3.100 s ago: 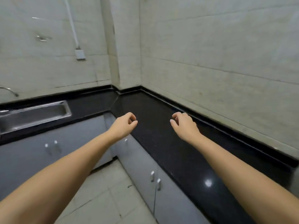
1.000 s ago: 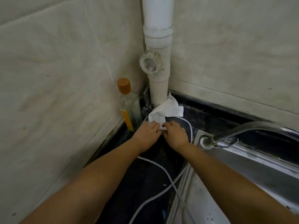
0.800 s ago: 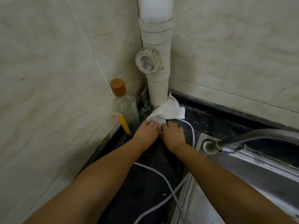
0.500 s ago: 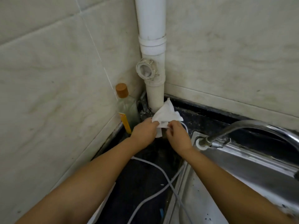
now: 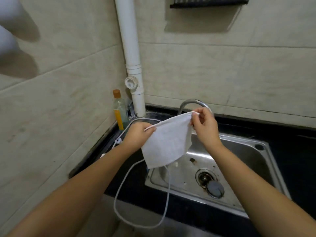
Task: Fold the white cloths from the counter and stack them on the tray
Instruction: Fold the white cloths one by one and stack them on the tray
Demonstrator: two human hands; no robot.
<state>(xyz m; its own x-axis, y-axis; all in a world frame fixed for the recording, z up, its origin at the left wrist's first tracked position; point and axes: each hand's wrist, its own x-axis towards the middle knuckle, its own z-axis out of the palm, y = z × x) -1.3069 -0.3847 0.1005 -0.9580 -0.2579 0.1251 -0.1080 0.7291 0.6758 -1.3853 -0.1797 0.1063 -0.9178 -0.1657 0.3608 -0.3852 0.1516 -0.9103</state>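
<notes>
A view from a person's head looks down at two bare forearms reaching over a kitchen corner; both hands hold up one white cloth [image 5: 166, 144] in the air above the left part of a steel sink [image 5: 242, 161]. The left hand [image 5: 139, 136] grips the cloth's upper left corner, fingers curled round the hem; the right hand [image 5: 204, 124] pinches the upper right corner between thumb and fingertips, held a little higher than the left. The top edge of the cloth runs taut between the two hands, slanting upward to the right; the rest hangs loose below, narrowing to a lower corner that dangles over the sink's left rim; the cloth touches neither counter nor sink as far as can be seen.

Behind the right hand a curved metal tap [image 5: 193, 103] arches over the basin; the sink's drain [image 5: 206, 177] lies lower right of the cloth, with a round grey plug [image 5: 215, 188] just beside it. The sink is set into a black counter [image 5: 282, 134]; a thin white cable [image 5: 123, 183] loops along the counter's left side and hangs over its front edge. In the corner stands a white pipe [image 5: 130, 53] against the pale tiled wall; just left of it is a clear bottle [image 5: 119, 110] with a brown cap and yellow label. A dark rack [image 5: 208, 2] is fixed high on the wall at top right.
</notes>
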